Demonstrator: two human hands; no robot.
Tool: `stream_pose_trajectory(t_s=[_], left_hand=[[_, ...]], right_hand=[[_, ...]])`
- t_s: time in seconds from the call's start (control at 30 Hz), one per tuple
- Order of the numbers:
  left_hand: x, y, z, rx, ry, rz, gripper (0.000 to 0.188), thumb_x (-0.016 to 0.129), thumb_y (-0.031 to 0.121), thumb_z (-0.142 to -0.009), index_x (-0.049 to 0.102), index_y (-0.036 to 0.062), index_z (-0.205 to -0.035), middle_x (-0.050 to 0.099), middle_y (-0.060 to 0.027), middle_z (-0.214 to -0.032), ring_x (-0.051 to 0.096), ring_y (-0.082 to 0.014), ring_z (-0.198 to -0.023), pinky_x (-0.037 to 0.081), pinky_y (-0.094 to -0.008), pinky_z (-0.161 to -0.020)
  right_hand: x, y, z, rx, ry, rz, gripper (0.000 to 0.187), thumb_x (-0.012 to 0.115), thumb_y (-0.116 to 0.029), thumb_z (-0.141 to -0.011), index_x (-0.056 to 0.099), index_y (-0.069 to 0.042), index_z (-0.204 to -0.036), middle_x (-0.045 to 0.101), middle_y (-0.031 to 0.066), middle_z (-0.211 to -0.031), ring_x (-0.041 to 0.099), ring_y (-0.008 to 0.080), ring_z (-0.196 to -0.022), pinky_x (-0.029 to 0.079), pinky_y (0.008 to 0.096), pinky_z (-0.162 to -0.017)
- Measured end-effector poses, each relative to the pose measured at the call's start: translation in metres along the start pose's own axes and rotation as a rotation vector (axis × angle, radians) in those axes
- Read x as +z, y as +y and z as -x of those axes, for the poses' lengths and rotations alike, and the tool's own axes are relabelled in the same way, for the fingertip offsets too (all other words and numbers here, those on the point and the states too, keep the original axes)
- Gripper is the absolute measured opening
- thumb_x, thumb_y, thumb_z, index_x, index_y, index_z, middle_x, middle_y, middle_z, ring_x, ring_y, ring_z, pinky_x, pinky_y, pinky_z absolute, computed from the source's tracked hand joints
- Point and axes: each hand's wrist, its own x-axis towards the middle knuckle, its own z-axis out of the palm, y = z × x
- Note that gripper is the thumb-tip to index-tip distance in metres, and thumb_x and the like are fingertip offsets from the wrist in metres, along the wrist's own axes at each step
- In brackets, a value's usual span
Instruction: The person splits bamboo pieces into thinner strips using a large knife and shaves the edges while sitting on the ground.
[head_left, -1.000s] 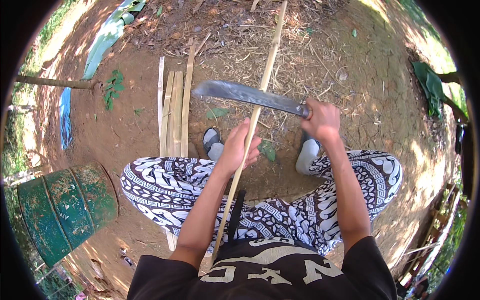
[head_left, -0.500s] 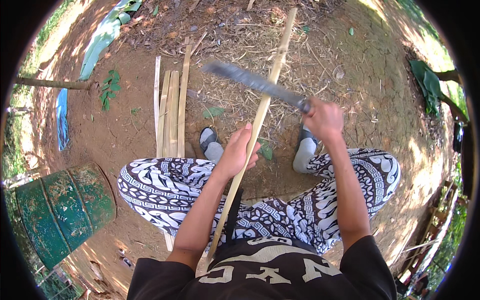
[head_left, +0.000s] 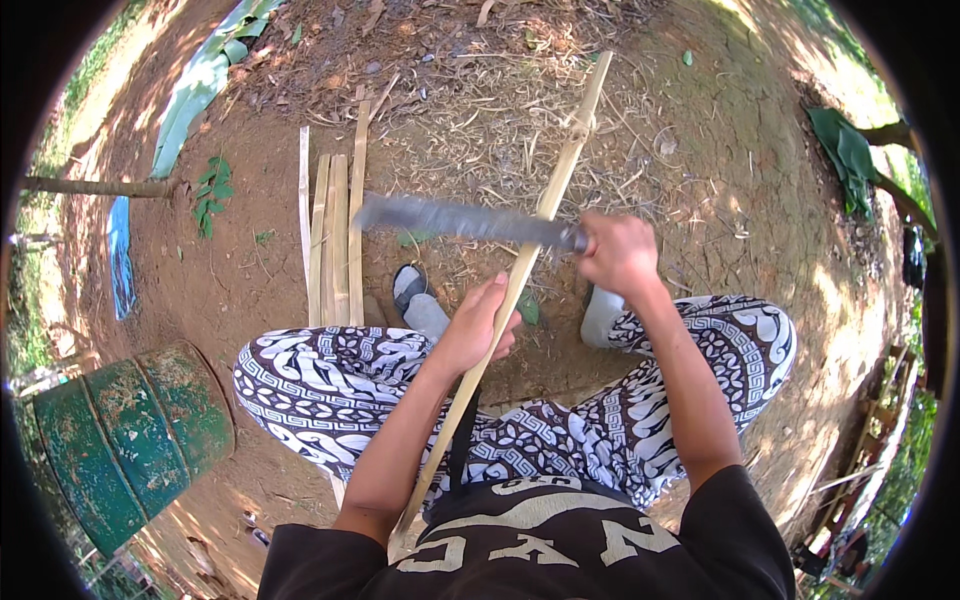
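Note:
A long pale bamboo strip (head_left: 522,262) slants from beside my waist up and away to the right, with a knobby node near its far end. My left hand (head_left: 482,325) is wrapped round its middle, thumb on top. In my right hand (head_left: 622,255) is the handle of a machete (head_left: 450,218). The dark blade, smeared by motion, points left and lies across the strip just beyond my left hand. Whether the edge bites into the bamboo cannot be told.
Several split bamboo strips (head_left: 338,240) lie side by side left of my feet. A rusty green drum (head_left: 135,435) rests at the left. Thin shavings (head_left: 490,130) litter the soil ahead. A banana leaf (head_left: 195,95) and blue plastic (head_left: 121,255) lie far left.
The machete has come nearer to me and left along the bamboo strip, its blade now more level. The strip's far end has shifted slightly nearer; my left hand keeps its grip.

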Motion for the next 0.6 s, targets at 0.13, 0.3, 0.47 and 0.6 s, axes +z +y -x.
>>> stream_pose_trajectory(t_s=[0.13, 0.3, 0.47, 0.6], left_hand=[[0.001, -0.006, 0.017, -0.053, 0.081, -0.029, 0.030, 0.034, 0.044, -0.107, 0.041, 0.0175, -0.095, 0.032, 0.0049, -0.053, 0.026, -0.0064, -0.034, 0.021, -0.0242, -0.033], [-0.012, -0.003, 0.002, -0.010, -0.051, 0.011, 0.033, 0.036, 0.046, -0.106, 0.043, 0.0142, -0.100, 0.043, 0.0016, -0.066, 0.037, -0.0075, -0.041, 0.030, -0.0256, -0.036], [-0.016, 0.005, 0.000, 0.098, 0.047, -0.049, 0.036, 0.036, 0.045, -0.106, 0.046, 0.0109, -0.099, 0.044, 0.0012, -0.065, 0.041, -0.0077, -0.044, 0.032, -0.0243, -0.038], [-0.016, 0.015, -0.010, 0.277, 0.243, -0.153, 0.031, 0.035, 0.041, -0.107, 0.043, 0.0146, -0.092, 0.035, 0.0042, -0.058, 0.029, -0.0067, -0.035, 0.025, -0.0241, -0.032]], right_hand=[[-0.008, 0.093, -0.023, 0.106, 0.104, 0.152, 0.021, 0.062, -0.026, -0.075, 0.067, -0.006, -0.078, 0.068, 0.0164, -0.076, 0.068, 0.0371, -0.074, 0.053, 0.0504, -0.071], [-0.011, 0.163, -0.029, 0.777, 0.395, -0.067, 0.035, 0.058, -0.029, -0.078, 0.069, 0.004, -0.080, 0.068, 0.0285, -0.081, 0.067, 0.0458, -0.080, 0.053, 0.0505, -0.074], [-0.018, 0.058, -0.015, 0.486, 0.363, -0.358, 0.027, 0.059, -0.023, -0.078, 0.062, 0.002, -0.070, 0.061, 0.0194, -0.061, 0.061, 0.0356, -0.060, 0.049, 0.0470, -0.066], [-0.014, 0.010, 0.008, 0.295, 0.140, -0.387, 0.017, 0.059, -0.018, -0.078, 0.060, -0.003, -0.070, 0.059, 0.0168, -0.058, 0.062, 0.0298, -0.056, 0.050, 0.0442, -0.060]])
